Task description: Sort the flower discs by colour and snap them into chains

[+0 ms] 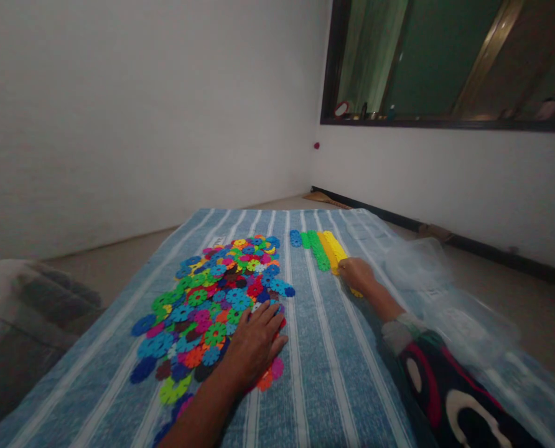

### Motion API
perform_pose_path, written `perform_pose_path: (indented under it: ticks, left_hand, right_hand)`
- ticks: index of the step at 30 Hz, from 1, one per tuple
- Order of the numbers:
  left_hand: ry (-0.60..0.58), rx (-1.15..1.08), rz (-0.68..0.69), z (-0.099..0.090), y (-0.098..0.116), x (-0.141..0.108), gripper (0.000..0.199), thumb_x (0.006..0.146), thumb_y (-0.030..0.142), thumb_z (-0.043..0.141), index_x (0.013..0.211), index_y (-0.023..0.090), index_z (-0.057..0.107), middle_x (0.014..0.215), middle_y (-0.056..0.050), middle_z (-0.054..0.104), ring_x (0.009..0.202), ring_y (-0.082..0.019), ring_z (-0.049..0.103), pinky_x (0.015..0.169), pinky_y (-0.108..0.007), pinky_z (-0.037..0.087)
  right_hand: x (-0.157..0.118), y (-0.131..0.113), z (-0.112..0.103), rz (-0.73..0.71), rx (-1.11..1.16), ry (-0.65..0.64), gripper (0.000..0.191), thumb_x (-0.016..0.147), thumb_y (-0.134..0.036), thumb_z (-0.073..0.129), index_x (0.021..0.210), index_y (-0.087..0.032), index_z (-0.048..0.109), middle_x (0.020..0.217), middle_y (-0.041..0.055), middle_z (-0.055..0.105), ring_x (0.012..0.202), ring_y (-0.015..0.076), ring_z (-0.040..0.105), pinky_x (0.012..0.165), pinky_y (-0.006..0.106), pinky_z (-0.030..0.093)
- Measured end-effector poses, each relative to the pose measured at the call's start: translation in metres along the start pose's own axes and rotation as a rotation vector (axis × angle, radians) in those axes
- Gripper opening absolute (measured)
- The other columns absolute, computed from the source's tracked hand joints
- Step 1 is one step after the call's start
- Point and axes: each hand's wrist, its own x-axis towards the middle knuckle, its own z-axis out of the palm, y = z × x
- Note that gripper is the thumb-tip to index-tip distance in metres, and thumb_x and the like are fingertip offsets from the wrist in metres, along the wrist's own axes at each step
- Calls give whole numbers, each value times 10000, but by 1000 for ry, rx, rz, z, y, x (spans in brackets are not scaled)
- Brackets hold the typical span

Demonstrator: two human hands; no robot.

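A wide pile of coloured plastic flower-shaped discs (216, 333) lies on the striped cloth. My left hand (254, 345) rests on the pile's right edge, palm down, fingers stretched out and a little apart. Further off to the right, my right hand (356, 277) is closed, its fingertips at the near end of an orange row of discs (327, 246). What its fingers hold, if anything, is hidden. Overlapping discs form a yellow row (336, 247), partly covered by my right hand, and a longer green row (319, 252). A short blue row (295, 238) sits at the left.
The blue and white striped cloth (305, 373) covers a low surface. Clear plastic containers or bags (464, 311) lie along its right side, beside my right sleeve. A grey fabric-covered shape (20, 336) stands at the left. Pale walls and a window (440, 62) are behind.
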Motion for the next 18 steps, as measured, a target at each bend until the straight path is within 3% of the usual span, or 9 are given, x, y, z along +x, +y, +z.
perform_pose_path:
  ticks: [5, 12, 18]
  left_hand:
    - [63, -15, 19, 5, -2, -2, 358, 894, 356, 543, 1231, 259, 610, 1385, -71, 572, 1327, -284, 461, 1115, -527, 311]
    - [26, -27, 5, 2, 1, -2, 371, 885, 358, 571, 1243, 262, 599, 1395, -67, 566, 1330, -293, 463, 1101, -535, 340]
    - [10, -59, 4, 4, 0, -3, 366, 906, 380, 540, 1245, 253, 597, 1421, -66, 540, 1358, -296, 427, 1118, -547, 312]
  right_hand:
    - [11, 3, 4, 1, -64, -74, 316, 891, -229, 476, 1020, -134, 749, 1022, 183, 729, 928, 242, 696, 691, 260, 447]
    - [10, 1, 3, -11, -155, -75, 342, 908, -218, 441, 1077, -102, 714, 1034, 204, 715, 949, 260, 689, 686, 264, 449]
    - [2, -8, 7, -156, -196, -93, 325, 936, -273, 428, 1115, -234, 697, 1044, 118, 728, 968, 232, 682, 712, 263, 441]
